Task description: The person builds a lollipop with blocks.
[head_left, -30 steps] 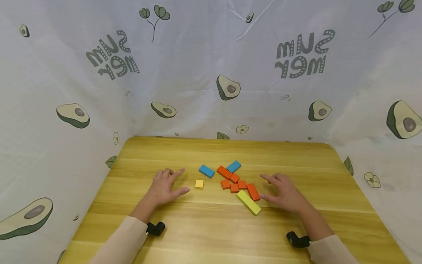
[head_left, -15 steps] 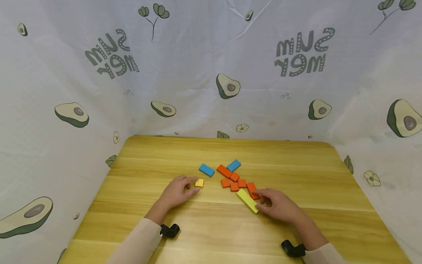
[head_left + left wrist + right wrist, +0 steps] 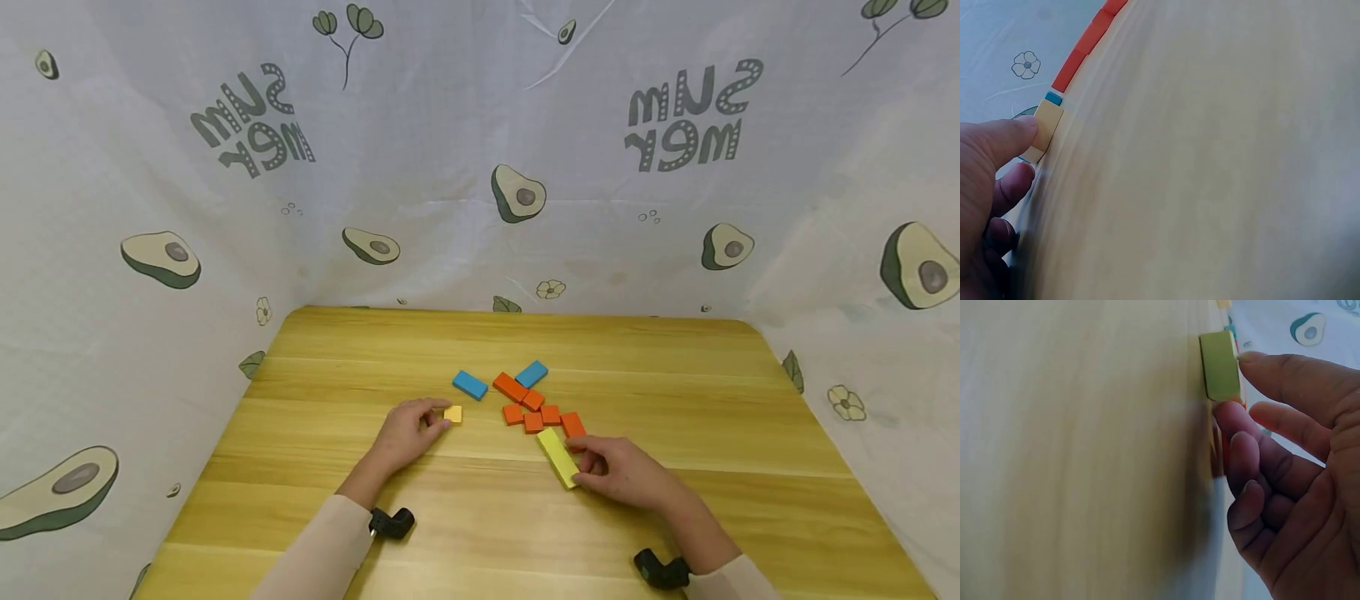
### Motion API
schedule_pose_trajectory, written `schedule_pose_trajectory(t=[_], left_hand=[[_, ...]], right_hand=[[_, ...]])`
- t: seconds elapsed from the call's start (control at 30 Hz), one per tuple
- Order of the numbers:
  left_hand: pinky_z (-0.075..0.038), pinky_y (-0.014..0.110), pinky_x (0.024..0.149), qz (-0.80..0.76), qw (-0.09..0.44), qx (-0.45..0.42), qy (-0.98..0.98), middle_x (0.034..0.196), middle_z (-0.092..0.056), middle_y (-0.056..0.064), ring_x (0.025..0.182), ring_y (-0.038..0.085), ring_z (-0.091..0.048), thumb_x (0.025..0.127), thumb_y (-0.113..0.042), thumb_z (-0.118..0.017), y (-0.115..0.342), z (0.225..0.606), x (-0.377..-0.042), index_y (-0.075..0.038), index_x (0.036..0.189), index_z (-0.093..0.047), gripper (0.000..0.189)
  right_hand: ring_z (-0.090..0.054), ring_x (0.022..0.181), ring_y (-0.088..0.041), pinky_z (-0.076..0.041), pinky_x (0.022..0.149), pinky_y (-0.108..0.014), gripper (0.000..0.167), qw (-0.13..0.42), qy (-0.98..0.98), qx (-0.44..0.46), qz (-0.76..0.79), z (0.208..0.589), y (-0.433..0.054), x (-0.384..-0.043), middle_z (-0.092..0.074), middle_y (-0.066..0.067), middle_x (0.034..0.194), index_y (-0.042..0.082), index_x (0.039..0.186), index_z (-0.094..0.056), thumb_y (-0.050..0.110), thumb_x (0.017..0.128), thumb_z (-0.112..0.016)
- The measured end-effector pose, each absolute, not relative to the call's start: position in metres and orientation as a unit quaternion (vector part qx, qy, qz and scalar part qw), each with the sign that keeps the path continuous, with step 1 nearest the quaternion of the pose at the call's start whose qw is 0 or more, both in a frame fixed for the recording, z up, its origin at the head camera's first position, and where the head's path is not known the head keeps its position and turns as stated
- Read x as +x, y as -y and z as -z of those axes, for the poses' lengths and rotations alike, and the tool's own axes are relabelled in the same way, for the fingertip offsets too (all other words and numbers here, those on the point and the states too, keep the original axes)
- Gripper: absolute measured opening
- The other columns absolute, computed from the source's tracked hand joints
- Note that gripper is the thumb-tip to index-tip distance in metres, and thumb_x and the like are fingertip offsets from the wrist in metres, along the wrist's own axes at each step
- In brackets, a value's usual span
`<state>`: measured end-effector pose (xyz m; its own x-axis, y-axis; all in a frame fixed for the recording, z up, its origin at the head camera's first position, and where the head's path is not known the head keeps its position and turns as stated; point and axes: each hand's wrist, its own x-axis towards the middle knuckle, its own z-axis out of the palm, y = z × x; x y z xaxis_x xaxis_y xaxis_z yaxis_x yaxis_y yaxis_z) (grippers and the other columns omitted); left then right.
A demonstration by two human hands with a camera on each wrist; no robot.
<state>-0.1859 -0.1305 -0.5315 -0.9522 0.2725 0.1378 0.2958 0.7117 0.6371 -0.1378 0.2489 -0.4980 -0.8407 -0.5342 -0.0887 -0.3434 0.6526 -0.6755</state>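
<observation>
My left hand (image 3: 408, 433) pinches a small yellow-orange wooden block (image 3: 453, 414) on the table, index finger at its far edge and thumb at its near edge. In the left wrist view the thumb lies against that block (image 3: 1049, 125). At the right, my right hand (image 3: 626, 473) has its thumb against the side of a long yellow-green block (image 3: 557, 458), near that block's close end. Its index fingertip reaches between this block and a red-orange block (image 3: 573, 424). In the right wrist view the yellow-green block (image 3: 1220, 365) stands beside the thumb tip, the other fingers loosely bent below.
Several red-orange pieces, including a square one (image 3: 532, 423), lie mid-table in a loose line. A blue block (image 3: 470, 385) lies left of them, another blue block (image 3: 532, 373) touches their far end. A printed curtain (image 3: 450, 167) hangs behind the wooden table (image 3: 360, 342).
My left hand has moved right and taken hold of the small yellow-orange block. My right hand has come left and down to the yellow-green block, whose near end has swung left.
</observation>
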Motion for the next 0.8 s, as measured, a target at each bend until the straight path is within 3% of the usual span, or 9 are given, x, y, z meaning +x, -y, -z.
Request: schedule_pose_trajectory(t=[0.23, 0.33, 0.4, 0.47, 0.63, 0.8], left_hand=[[-0.044, 0.034, 0.081, 0.387, 0.001, -0.137, 0.912, 0.078, -0.061, -0.013, 0.076, 0.008, -0.05, 0.091, -0.029, -0.078, 0.132, 0.531, -0.186, -0.021, 0.121, -0.074, 0.031], [-0.047, 0.043, 0.095, 0.396, 0.004, -0.138, 0.908, 0.077, -0.06, -0.012, 0.074, 0.009, -0.05, 0.091, -0.027, -0.079, 0.132, 0.531, -0.186, -0.02, 0.12, -0.074, 0.03], [-0.043, 0.05, 0.107, 0.4, 0.0, -0.134, 0.906, 0.077, -0.06, -0.013, 0.074, 0.009, -0.051, 0.091, -0.027, -0.079, 0.132, 0.531, -0.186, -0.02, 0.121, -0.073, 0.032], [-0.041, 0.051, 0.111, 0.402, -0.006, -0.128, 0.907, 0.077, -0.06, -0.013, 0.075, 0.01, -0.051, 0.091, -0.027, -0.079, 0.132, 0.531, -0.186, -0.02, 0.122, -0.073, 0.033], [-0.043, 0.037, 0.087, 0.394, -0.008, -0.127, 0.91, 0.078, -0.06, -0.013, 0.081, 0.011, -0.051, 0.09, -0.029, -0.079, 0.133, 0.53, -0.186, -0.019, 0.122, -0.073, 0.034], [-0.04, 0.032, 0.082, 0.387, -0.003, -0.128, 0.913, 0.078, -0.06, -0.014, 0.081, 0.01, -0.05, 0.09, -0.029, -0.079, 0.133, 0.529, -0.185, -0.018, 0.121, -0.074, 0.033]], right_hand=[[-0.055, 0.073, 0.003, -0.048, 0.067, -0.021, 0.07, 0.164, -0.893, -0.251, 0.336, 0.492, -0.239, -0.139, -0.065, 0.012, 0.085, 0.004, 0.148, -0.052, 0.031, 0.089, -0.08], [-0.055, 0.071, 0.001, -0.048, 0.068, -0.021, 0.078, 0.182, -0.894, -0.249, 0.325, 0.489, -0.235, -0.142, -0.064, 0.013, 0.082, 0.005, 0.152, -0.046, 0.031, 0.088, -0.082], [-0.056, 0.069, 0.0, -0.048, 0.068, -0.022, 0.083, 0.196, -0.897, -0.244, 0.312, 0.486, -0.232, -0.145, -0.064, 0.013, 0.079, 0.007, 0.154, -0.043, 0.031, 0.086, -0.083], [-0.056, 0.068, -0.002, -0.047, 0.067, -0.023, 0.087, 0.212, -0.899, -0.236, 0.303, 0.484, -0.229, -0.147, -0.064, 0.013, 0.077, 0.01, 0.155, -0.04, 0.032, 0.084, -0.084], [-0.055, 0.064, -0.007, -0.045, 0.061, -0.026, 0.093, 0.242, -0.899, -0.215, 0.294, 0.481, -0.224, -0.152, -0.063, 0.009, 0.073, 0.012, 0.157, -0.038, 0.033, 0.081, -0.086], [-0.056, 0.063, -0.009, -0.046, 0.061, -0.027, 0.098, 0.242, -0.906, -0.204, 0.281, 0.483, -0.22, -0.154, -0.062, 0.009, 0.072, 0.012, 0.158, -0.037, 0.038, 0.079, -0.088]])
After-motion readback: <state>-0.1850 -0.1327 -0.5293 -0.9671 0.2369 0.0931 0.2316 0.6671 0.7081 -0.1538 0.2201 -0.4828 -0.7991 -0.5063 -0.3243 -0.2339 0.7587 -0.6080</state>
